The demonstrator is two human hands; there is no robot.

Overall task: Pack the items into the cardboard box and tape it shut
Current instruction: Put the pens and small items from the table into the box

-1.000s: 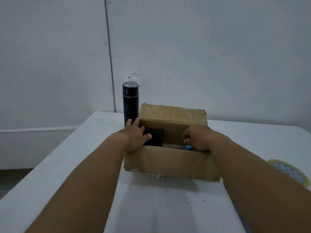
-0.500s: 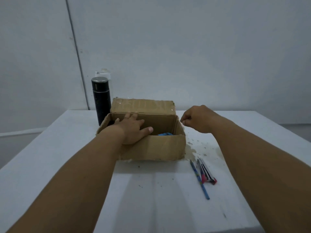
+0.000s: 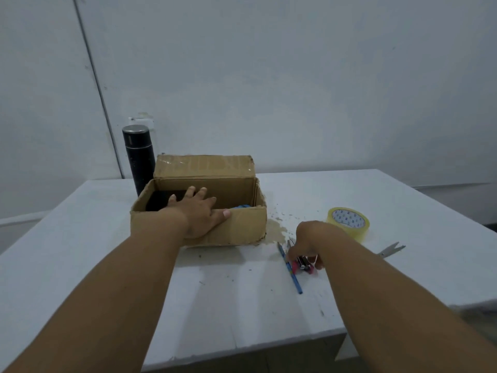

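Note:
An open cardboard box (image 3: 242,230) stands on the white table, its back flap upright. Inside it lie a black flat item (image 3: 161,199) at the left and something blue (image 3: 242,206) at the right. My left hand (image 3: 200,211) rests flat over the box's front wall, fingers spread. To the right of the box my right hand (image 3: 309,243) has its fingers closing around a bunch of pens (image 3: 302,262) lying on the table. A blue pencil (image 3: 291,273) lies beside them, untouched. A black flask (image 3: 138,157) stands behind the box's left corner.
A roll of clear tape (image 3: 349,222) lies flat to the right of the box. Scissors (image 3: 391,250) show partly behind my right forearm. Brown crumbs and a stain (image 3: 277,227) mark the table by the box. The table's front edge (image 3: 242,348) runs close below.
My right hand left the box, moved right and down, and now grips the pens on the table. My left hand stayed on the box's front wall. The view shifted right, showing the tape and scissors.

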